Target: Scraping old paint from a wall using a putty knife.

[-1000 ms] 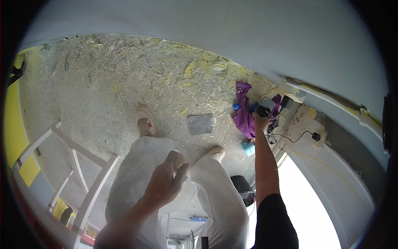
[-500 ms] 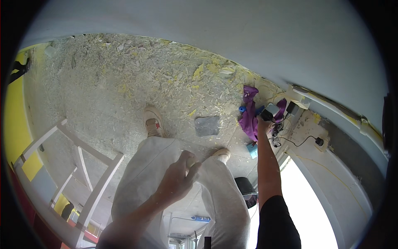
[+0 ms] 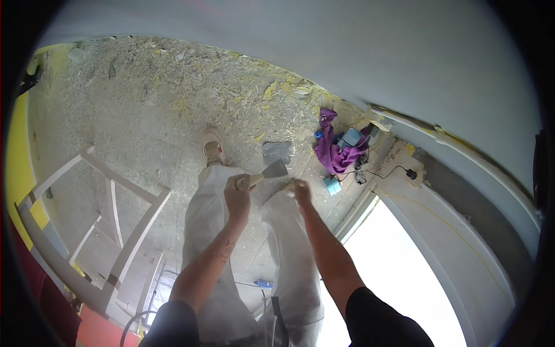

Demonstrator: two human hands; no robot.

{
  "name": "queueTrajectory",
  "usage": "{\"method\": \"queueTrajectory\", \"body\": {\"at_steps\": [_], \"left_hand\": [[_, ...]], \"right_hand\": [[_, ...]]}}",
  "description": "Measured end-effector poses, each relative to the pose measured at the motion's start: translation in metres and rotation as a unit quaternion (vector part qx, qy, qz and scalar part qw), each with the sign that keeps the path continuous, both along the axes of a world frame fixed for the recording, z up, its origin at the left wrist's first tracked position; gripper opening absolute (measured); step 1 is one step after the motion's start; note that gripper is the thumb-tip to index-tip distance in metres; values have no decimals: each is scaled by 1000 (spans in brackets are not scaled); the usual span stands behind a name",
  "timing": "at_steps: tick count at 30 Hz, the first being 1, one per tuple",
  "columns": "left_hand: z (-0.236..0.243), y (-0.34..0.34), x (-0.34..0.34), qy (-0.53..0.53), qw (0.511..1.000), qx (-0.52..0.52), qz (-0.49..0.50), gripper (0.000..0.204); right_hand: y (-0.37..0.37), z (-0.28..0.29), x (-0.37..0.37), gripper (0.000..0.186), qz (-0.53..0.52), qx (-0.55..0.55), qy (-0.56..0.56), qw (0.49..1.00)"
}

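My left hand [image 3: 238, 199] is closed around the pale handle of a scraper [image 3: 274, 170]. Its flat grey blade points up and to the right, above my right knee. Close to the blade, my right hand [image 3: 301, 194] has its fingers curled in, slightly blurred; whatever may be inside them is hidden. A flat grey sheet [image 3: 277, 151] lies on the floor just beyond the blade. Farther right is a purple cloth [image 3: 330, 155], with a blue-grey box-shaped item [image 3: 350, 137] on it. A small light-blue box [image 3: 332, 185] sits at its near side.
Paint flakes and scrapings [image 3: 191, 87] cover the far floor along the grey wall [image 3: 324, 46]. A pale wooden frame [image 3: 137, 240] stands at left. On the right, a black plug [image 3: 411, 174] with its cable is by the sill, beside a bright opening [image 3: 399, 277].
My right hand has come back from the items on the purple cloth to beside my left hand. My left hand has moved forward, and the scraper's blade now shows plainly.
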State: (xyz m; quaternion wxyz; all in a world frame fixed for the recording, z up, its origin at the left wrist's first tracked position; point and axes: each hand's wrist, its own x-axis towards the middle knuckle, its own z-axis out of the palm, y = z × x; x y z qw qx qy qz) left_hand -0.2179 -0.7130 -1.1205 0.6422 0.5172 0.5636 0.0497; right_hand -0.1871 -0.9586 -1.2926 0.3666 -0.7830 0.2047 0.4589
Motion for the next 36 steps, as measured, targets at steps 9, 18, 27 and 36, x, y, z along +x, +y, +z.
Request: {"method": "queueTrajectory", "body": {"at_steps": [9, 18, 27, 36], "left_hand": [[127, -11, -40, 58, 993, -71, -72, 16], [290, 121, -14, 2, 992, -36, -117, 36], [581, 379, -94, -257, 948, 93, 163, 30], [663, 530, -241, -246, 917, 214, 229, 28]], "right_hand": [[143, 291, 25, 42, -95, 277, 194, 936], [192, 480, 57, 33, -79, 280, 112, 950], [261, 597, 81, 37, 187, 191, 27, 963], [391, 675, 89, 32, 174, 217, -90, 956]]}}
